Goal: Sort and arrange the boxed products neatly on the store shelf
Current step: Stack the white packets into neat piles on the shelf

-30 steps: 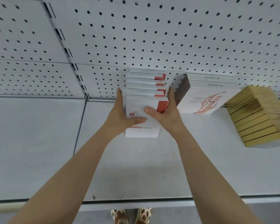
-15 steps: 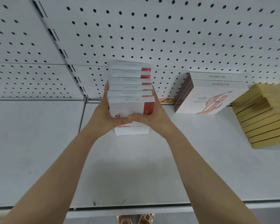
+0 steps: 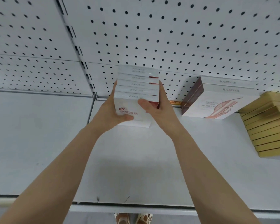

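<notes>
White pegboard backs a plain grey store shelf point(image 3: 39, 143), and that's pretty much the whole setting. Dead centre is the stack of white boxes point(image 3: 137, 88) with red accents, about five of them packed face to face, held together as one block near the back of the shelf, close to the pegboard. The front box shows a red logo and some red characters. The left hand point(image 3: 111, 110) presses on the stack's left side with its thumb lying across the front face, and the right hand point(image 3: 158, 107) does the same from the right, fingers point(image 3: 162, 89) running up the side and thumb hooked over the front. So both hands are closed around the stack, squeezing it between them. Well apart to the right, two white-and-maroon boxes point(image 3: 217, 101) lean against the back panel. Just beside those, a row of gold boxes point(image 3: 268, 125) sits tilted at the right edge.
</notes>
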`<state>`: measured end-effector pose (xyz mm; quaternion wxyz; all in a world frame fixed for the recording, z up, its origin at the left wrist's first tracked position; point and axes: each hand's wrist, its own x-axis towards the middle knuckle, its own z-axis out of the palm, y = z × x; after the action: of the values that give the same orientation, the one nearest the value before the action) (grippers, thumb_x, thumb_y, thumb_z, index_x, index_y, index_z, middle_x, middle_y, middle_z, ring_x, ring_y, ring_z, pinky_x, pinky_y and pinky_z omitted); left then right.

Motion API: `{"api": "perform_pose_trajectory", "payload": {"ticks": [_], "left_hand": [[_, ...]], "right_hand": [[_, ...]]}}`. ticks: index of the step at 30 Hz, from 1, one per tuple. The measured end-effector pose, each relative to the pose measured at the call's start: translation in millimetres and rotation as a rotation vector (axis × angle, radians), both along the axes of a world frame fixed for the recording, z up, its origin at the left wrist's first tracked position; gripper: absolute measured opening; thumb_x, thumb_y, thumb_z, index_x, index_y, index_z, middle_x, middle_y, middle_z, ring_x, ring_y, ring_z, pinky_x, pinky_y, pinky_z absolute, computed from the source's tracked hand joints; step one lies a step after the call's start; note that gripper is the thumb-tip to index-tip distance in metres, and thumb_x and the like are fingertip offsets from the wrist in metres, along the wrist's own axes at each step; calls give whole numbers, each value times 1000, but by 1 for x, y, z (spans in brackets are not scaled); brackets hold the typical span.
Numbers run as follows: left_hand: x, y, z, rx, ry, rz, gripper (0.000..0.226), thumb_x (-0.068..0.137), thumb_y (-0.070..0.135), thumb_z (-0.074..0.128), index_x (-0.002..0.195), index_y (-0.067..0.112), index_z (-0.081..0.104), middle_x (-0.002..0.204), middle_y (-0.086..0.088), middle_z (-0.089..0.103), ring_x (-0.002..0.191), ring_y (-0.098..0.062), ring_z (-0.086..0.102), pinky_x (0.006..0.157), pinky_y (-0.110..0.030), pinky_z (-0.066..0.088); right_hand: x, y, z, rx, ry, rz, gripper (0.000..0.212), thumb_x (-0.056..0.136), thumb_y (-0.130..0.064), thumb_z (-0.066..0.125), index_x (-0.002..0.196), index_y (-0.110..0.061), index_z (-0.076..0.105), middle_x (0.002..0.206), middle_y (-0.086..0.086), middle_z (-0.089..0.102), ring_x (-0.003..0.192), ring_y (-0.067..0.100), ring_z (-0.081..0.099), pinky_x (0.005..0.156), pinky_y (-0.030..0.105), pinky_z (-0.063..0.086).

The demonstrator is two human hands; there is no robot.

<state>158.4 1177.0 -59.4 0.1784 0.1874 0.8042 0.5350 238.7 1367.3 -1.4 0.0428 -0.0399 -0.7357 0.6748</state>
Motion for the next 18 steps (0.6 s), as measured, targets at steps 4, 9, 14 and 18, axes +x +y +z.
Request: {"api": "perform_pose_trajectory", "payload": {"ticks": [4, 9, 14, 18], "left_hand": [[3, 0, 5, 20, -45, -36, 109, 60, 29, 88, 151, 25, 28, 124, 18, 64, 113, -6, 61, 87, -32, 56], [2, 5, 6, 35, -29, -4, 104, 61, 29, 88, 149, 28, 33, 127, 18, 62, 117, -6, 59, 97, -37, 50], [3, 4, 2, 46, -38, 15, 101, 59, 33, 87, 147, 29, 37, 121, 25, 63, 111, 4, 60, 83, -12, 50], [5, 3, 6, 35, -30, 19, 103, 57, 35, 86, 147, 32, 36, 119, 29, 63, 107, 7, 60, 76, -6, 48]], "right_hand": [[0, 0, 18, 697, 126, -135, 109, 74, -50, 80, 157, -27, 13, 164, -1, 12, 150, 18, 20, 108, 46, 45], [-19, -8, 31, 1118, -25, 41, 113, 74, -54, 78, 157, -16, 12, 165, 12, -2, 151, 33, 4, 120, 45, 24], [-24, -10, 28, 1159, -51, 68, 113, 76, -54, 76, 157, -14, 8, 164, 15, -9, 151, 33, 4, 118, 44, 26], [-23, -11, 31, 1159, -75, 83, 115, 76, -55, 76, 158, -16, 5, 164, 13, -12, 152, 31, 3, 119, 44, 27]]}}
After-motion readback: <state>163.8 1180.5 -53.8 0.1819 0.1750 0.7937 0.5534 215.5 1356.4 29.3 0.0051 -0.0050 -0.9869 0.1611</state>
